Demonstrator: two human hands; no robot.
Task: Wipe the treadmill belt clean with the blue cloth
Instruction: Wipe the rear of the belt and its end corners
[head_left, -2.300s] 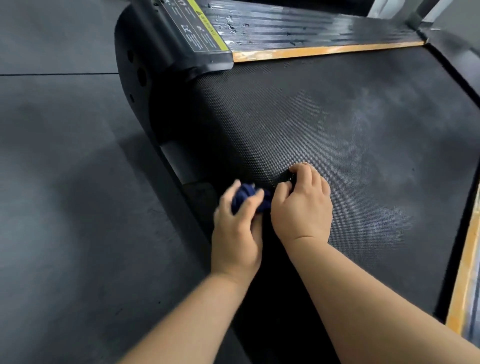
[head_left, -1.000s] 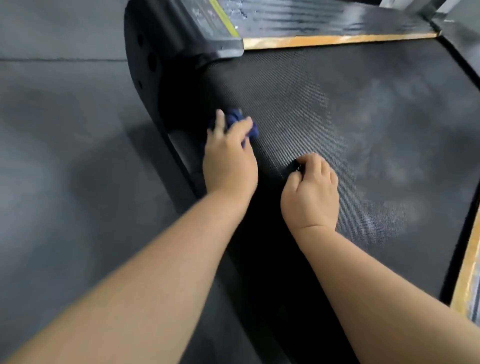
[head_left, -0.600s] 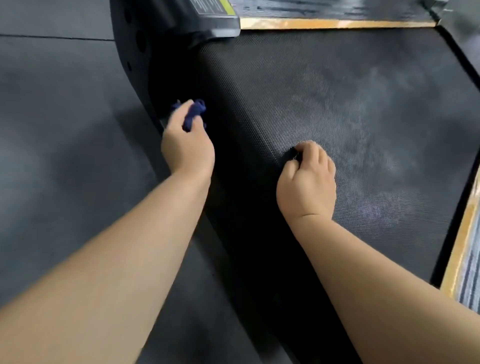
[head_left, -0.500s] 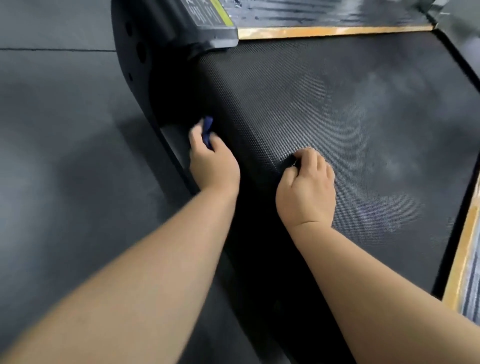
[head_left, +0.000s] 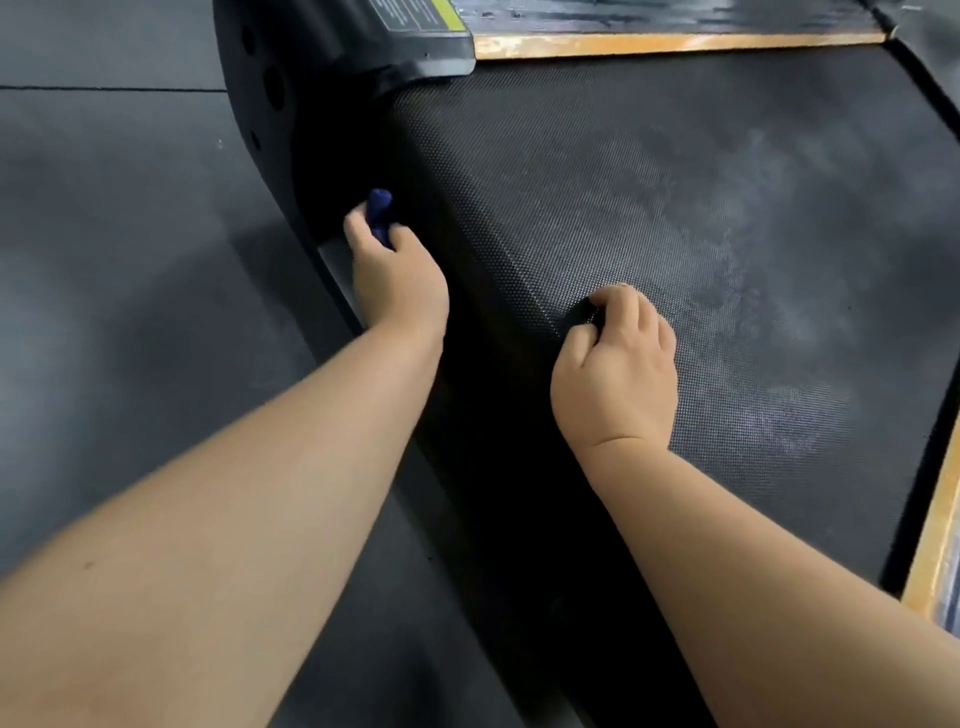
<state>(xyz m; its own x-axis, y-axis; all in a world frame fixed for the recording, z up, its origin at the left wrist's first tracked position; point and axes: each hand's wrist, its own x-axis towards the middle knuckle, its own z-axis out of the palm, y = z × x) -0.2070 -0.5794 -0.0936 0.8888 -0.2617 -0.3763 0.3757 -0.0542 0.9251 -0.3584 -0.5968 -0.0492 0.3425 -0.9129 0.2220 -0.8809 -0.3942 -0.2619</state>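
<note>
The left hand (head_left: 397, 275) is grasping the blue cloth (head_left: 378, 213), its grip clenched round the bunched fabric so that only a small tuft is showing above the fingers. It is holding the cloth at the left edge of the treadmill belt (head_left: 597, 171), where the belt is meeting the black side housing (head_left: 260, 93). The right hand (head_left: 615, 374) is resting knuckles-down on the belt near its rounded end, its grip clenched with nothing plainly showing inside. By the look of the surface, the job is sitting partly undone: pale dusty smears (head_left: 779, 291) are spreading over the belt's right half, while the part nearer the cloth is looking darker. The wiping is probably needing to travel across the belt toward the orange side strip (head_left: 935, 545).
</note>
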